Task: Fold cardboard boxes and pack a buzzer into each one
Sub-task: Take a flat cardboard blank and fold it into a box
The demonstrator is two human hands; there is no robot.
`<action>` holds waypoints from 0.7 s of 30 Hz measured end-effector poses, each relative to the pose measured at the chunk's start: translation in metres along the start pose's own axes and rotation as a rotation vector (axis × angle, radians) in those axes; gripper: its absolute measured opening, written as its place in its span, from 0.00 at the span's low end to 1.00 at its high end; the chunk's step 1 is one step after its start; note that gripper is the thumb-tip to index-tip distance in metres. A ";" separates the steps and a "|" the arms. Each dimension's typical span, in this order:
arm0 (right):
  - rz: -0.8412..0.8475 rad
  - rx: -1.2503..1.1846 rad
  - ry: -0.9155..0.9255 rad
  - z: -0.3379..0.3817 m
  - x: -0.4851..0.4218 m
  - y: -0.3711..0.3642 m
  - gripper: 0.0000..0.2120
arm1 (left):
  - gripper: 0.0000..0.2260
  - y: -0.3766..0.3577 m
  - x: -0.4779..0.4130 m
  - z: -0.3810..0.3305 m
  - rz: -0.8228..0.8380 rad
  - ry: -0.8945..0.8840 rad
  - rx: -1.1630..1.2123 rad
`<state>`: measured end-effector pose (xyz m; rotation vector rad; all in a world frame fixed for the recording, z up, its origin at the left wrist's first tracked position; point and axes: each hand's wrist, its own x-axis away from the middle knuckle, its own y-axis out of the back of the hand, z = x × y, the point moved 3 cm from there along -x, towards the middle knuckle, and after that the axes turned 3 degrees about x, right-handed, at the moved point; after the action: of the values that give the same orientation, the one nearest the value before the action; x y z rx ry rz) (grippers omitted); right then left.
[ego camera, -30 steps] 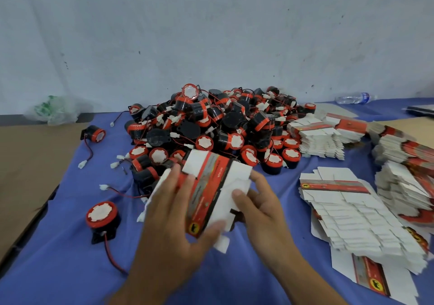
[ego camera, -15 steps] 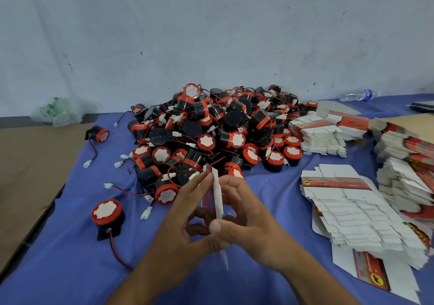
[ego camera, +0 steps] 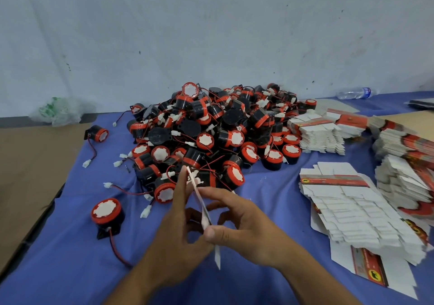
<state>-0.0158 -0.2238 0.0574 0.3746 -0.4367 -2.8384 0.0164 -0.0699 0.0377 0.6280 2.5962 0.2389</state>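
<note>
**Q:** Fig. 1, the grip: how does it stand?
**A:** The right hand (ego camera: 246, 231) pinches a flat white-and-red cardboard box blank (ego camera: 202, 208) between its thumb and curled fingers, so that grip is clamped on the blank. The left hand (ego camera: 173, 241) lays straight fingers against the opposite face, its grip apart. The blank is seen edge-on, tilted, above the desk.

**Q:** Edges and free room?
**A:** Bare blue cloth covers the desk (ego camera: 70, 269) below and left of the hands. The cloth's left edge meets a brown cardboard sheet (ego camera: 30, 163). A round black buzzer with a red rim and red wire (ego camera: 106, 212) sits alone near the left hand.

**Q:** Containers and materials?
**A:** The boxes shown are all flat. Slumped stacks of flat blanks (ego camera: 352, 213), white with notched flaps and red printed bands, crowd the right side. Just beyond the hands rises a heap of black-and-red plastic buzzers (ego camera: 211, 130) with tangled wires and white plugs. A clear plastic bottle (ego camera: 354, 92) lies by the pale wall.
</note>
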 end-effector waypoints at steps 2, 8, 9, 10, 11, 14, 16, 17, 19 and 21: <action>0.014 0.050 -0.019 -0.003 0.000 0.001 0.30 | 0.44 -0.001 0.003 0.004 -0.018 -0.018 -0.006; 0.048 0.151 0.003 0.001 0.003 -0.001 0.41 | 0.29 0.000 0.000 -0.003 -0.080 -0.054 0.013; 0.036 0.164 0.011 0.002 0.003 -0.003 0.43 | 0.28 0.000 0.000 -0.004 -0.094 -0.058 0.015; 0.024 0.170 0.014 0.003 0.003 -0.004 0.43 | 0.28 0.001 -0.001 -0.004 -0.101 -0.057 0.024; 0.012 0.175 0.015 0.003 0.003 -0.004 0.44 | 0.29 0.002 -0.001 -0.004 -0.106 -0.049 0.040; -0.027 0.168 -0.005 0.004 0.006 -0.003 0.43 | 0.29 0.007 -0.002 -0.001 -0.130 -0.009 0.070; -0.068 0.188 -0.019 0.006 0.007 -0.002 0.43 | 0.30 0.011 -0.003 0.000 -0.145 0.017 0.046; -0.091 0.217 -0.024 0.005 0.008 -0.002 0.43 | 0.33 0.012 -0.003 0.000 -0.142 0.039 0.040; -0.119 0.275 -0.044 0.004 0.007 -0.003 0.44 | 0.39 0.012 -0.003 -0.004 -0.118 0.063 0.028; -0.153 0.337 -0.056 0.000 0.006 -0.005 0.44 | 0.40 0.009 -0.003 -0.010 -0.082 0.045 -0.008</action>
<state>-0.0220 -0.2208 0.0550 0.4059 -0.9413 -2.9255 0.0176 -0.0633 0.0498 0.5171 2.6566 0.2394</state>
